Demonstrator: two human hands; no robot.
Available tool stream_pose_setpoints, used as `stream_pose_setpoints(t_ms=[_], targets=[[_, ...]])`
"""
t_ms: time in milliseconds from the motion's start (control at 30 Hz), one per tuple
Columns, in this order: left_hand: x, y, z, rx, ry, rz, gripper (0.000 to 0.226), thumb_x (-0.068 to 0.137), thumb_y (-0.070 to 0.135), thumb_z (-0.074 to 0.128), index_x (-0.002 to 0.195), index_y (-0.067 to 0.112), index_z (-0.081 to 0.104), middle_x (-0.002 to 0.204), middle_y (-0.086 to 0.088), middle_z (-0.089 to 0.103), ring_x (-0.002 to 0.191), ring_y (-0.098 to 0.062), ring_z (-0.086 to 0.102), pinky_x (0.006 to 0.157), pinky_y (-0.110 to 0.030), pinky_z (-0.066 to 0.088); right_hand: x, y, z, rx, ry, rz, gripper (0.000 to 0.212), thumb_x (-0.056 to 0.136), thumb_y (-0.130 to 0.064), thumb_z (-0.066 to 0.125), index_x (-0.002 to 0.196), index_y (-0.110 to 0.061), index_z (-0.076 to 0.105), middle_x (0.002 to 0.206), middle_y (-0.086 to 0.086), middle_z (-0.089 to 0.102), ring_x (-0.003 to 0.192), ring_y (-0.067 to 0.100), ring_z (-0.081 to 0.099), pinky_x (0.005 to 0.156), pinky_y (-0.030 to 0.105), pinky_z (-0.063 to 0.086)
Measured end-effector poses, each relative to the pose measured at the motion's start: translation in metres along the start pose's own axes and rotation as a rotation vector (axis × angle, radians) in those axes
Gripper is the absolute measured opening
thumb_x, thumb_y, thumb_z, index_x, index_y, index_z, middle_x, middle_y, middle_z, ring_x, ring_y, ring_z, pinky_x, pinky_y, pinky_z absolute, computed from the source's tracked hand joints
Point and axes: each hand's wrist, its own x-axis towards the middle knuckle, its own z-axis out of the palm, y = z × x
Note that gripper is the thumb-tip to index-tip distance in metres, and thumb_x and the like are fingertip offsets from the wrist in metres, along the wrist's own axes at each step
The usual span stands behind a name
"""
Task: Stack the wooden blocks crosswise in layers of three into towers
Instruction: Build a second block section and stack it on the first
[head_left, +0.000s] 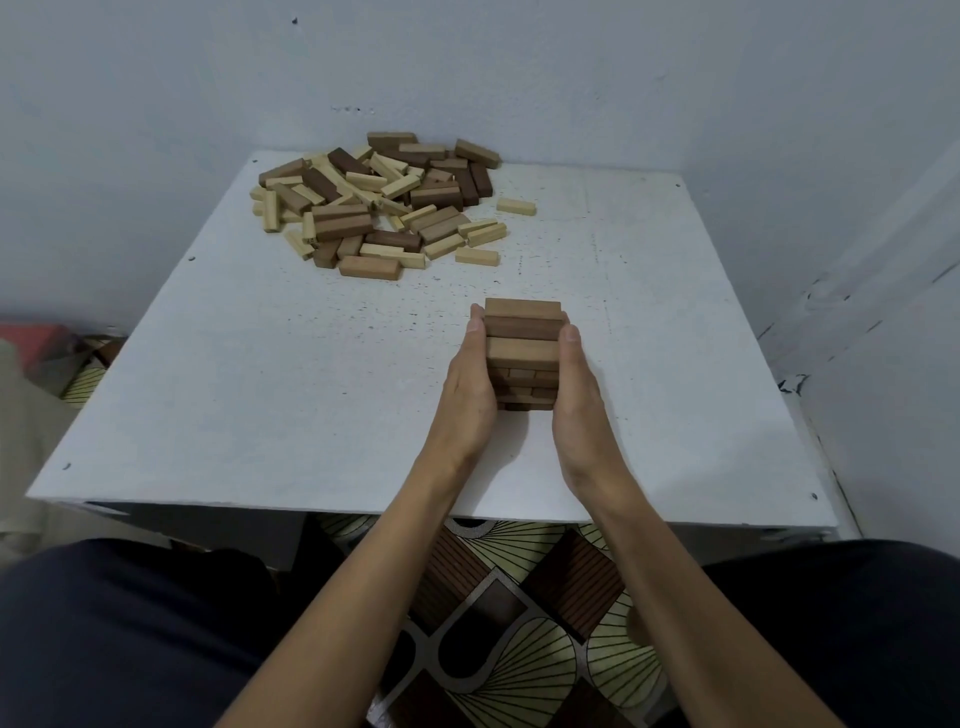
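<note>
Desk (260, 389) comes first: its white top sits in the corner of the room and carries everything you are working with. At its far left lies the loose pile of wooden blocks (374, 202), pale and dark ones jumbled together. It is well apart from the build, likely so that a reach for stock cannot knock the stack.

The tower (523, 332) stands near the middle of the desk, closer to you. It is several layers high, its top layer is three brown blocks lying side by side, and the layers below run crosswise to each other.

Your left hand (465, 395) and right hand (579, 410) flank it, palms pressed flat against opposite sides. The fingers (476, 317) are straight and laid along the wood, not curled round any block. This looks like squaring: you are pushing stray ends flush so the next layer gets a level seat. Press evenly, because a harder push from one side could shear the layers.

One pale block (516, 206) lies alone just right of the pile.
</note>
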Motion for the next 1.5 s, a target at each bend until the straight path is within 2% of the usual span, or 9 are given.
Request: stream_pose_setpoints(t_ms=[133, 300, 367, 433, 533, 633, 800, 1100, 1500], targets=[[0.001, -0.002, 0.0, -0.004, 0.005, 0.001, 0.059, 0.108, 0.048, 0.013, 0.147, 0.019, 0.046, 0.141, 0.0, 0.057, 0.13, -0.005, 0.051, 0.115, -0.031, 0.036, 0.0, 0.001, -0.001, 0.002, -0.005, 0.012, 0.102, 0.075, -0.094, 0.028, 0.156, -0.032, 0.028, 0.159, -0.01, 0.034, 0.146, 0.006, 0.029, 0.122, 0.043, 0.025], [-0.006, 0.011, -0.002, -0.008, -0.039, 0.023, 0.046, 0.109, 0.04, 0.01, 0.117, 0.044, 0.055, 0.102, 0.038, 0.066, 0.104, 0.023, 0.055, 0.092, -0.002, 0.039, 0.0, -0.002, -0.009, -0.049, 0.001, -0.007, 0.091, 0.082, -0.089, 0.027, 0.156, -0.035, 0.026, 0.16, -0.012, 0.031, 0.147, 0.003, 0.025, 0.123, 0.045, 0.022], [-0.002, 0.011, -0.015, 0.005, -0.068, 0.035, 0.049, 0.104, 0.058, 0.017, 0.143, 0.04, 0.041, 0.123, 0.044, 0.052, 0.12, 0.023, 0.044, 0.112, -0.015, 0.032, -0.002, -0.011, -0.022, -0.068, 0.012, -0.03, 0.081, 0.088, -0.079, 0.034, 0.157, -0.038, 0.021, 0.16, -0.016, 0.029, 0.146, -0.001, 0.025, 0.124, 0.043, 0.021], [0.005, 0.007, -0.033, 0.109, -0.121, 0.063, 0.083, 0.087, 0.074, 0.04, 0.158, 0.037, 0.017, 0.145, 0.039, 0.034, 0.139, 0.007, 0.035, 0.12, -0.029, 0.028, -0.003, -0.019, -0.043, -0.069, -0.037, -0.061, 0.081, 0.088, -0.065, 0.051, 0.157, -0.039, 0.017, 0.156, -0.019, 0.033, 0.144, 0.0, 0.031, 0.122, 0.038, 0.024], [0.015, 0.005, -0.06, 0.307, -0.274, 0.08, 0.116, 0.069, 0.062, 0.074, 0.159, 0.036, 0.005, 0.156, 0.021, 0.032, 0.14, 0.004, 0.035, 0.114, -0.02, 0.031, 0.0, -0.027, -0.074, -0.33, -0.215, -0.104, 0.105, 0.078, -0.052, 0.077, 0.157, -0.042, 0.008, 0.155, -0.025, 0.034, 0.143, -0.004, 0.028, 0.117, 0.028, 0.023], [0.025, 0.006, -0.075, 0.523, -0.394, 0.099, 0.132, 0.062, 0.054, 0.089, 0.158, 0.04, -0.001, 0.156, 0.013, 0.038, 0.141, 0.002, 0.035, 0.116, -0.023, 0.028, 0.01, -0.029, -0.088, -0.568, -0.331, -0.107, 0.124, 0.064, -0.051, 0.085, 0.155, -0.048, 0.0, 0.146, -0.038, 0.031, 0.141, -0.008, 0.024, 0.111, 0.025, 0.02], [0.032, 0.005, -0.074, 0.698, -0.426, 0.098, 0.13, 0.07, 0.038, 0.088, 0.156, 0.041, -0.008, 0.15, 0.008, 0.044, 0.127, 0.005, 0.037, 0.109, -0.02, 0.028, 0.025, -0.024, -0.085, -0.718, -0.418, -0.113, 0.128, 0.066, -0.043, 0.09, 0.152, -0.053, -0.004, 0.125, -0.055, 0.026, 0.132, -0.018, 0.024, 0.11, 0.025, 0.02], [0.037, -0.004, -0.073, 0.738, -0.384, 0.167, 0.124, 0.075, 0.037, 0.086, 0.158, 0.036, -0.006, 0.146, 0.005, 0.049, 0.136, -0.011, 0.04, 0.108, -0.026, 0.028, 0.028, -0.019, -0.079, -0.677, -0.38, -0.095, 0.119, 0.072, -0.03, 0.089, 0.156, -0.046, 0.005, 0.117, -0.049, 0.03, 0.112, -0.037, 0.022, 0.105, 0.021, 0.023], [0.038, -0.002, -0.069, 0.727, -0.374, 0.196, 0.125, 0.073, 0.035, 0.087, 0.158, 0.033, -0.005, 0.147, 0.001, 0.049, 0.136, -0.015, 0.042, 0.115, -0.037, 0.031, 0.029, -0.02, -0.076, -0.683, -0.36, -0.119, 0.118, 0.072, -0.035, 0.088, 0.155, -0.048, 0.006, 0.118, -0.051, 0.028, 0.127, -0.012, 0.028, 0.104, 0.024, 0.024]])
